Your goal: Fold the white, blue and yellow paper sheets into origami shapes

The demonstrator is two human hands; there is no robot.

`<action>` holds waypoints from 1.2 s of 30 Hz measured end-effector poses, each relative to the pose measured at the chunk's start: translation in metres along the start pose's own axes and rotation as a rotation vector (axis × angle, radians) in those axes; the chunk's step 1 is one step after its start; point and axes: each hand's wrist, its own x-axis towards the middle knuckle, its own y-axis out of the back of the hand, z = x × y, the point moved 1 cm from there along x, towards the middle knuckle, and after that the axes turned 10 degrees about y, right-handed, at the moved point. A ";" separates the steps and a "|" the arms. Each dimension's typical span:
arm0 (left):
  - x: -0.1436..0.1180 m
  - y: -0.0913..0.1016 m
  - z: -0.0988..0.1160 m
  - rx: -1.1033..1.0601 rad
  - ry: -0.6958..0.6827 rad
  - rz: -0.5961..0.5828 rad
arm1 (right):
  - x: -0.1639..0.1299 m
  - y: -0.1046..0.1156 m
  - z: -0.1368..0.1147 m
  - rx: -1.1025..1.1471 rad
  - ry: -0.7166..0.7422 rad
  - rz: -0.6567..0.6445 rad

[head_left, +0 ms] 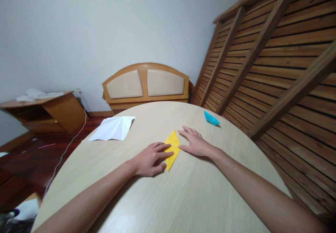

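Note:
A folded sheet of yellow paper [174,148], shaped like a narrow diamond, lies flat on the round table. My left hand [152,159] rests on its left side, with two fingers stretched across the paper and the thumb near its lower tip. On the other side, my right hand [193,142] has its fingers spread, and the thumb touches or nearly touches the paper's right edge. Neither hand grips the paper. Beyond my right hand sits a small blue folded paper boat [211,118].
Creased white paper [112,128] lies at the table's left edge. Behind the round wooden table [204,198] stands a padded headboard [145,82]. Wooden slats [262,68] lean close along the right. A low cabinet [57,110] and a white cable [69,143] are at left.

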 end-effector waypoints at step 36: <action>0.000 0.002 0.001 -0.016 -0.008 0.008 | -0.004 0.001 -0.002 0.015 0.084 -0.025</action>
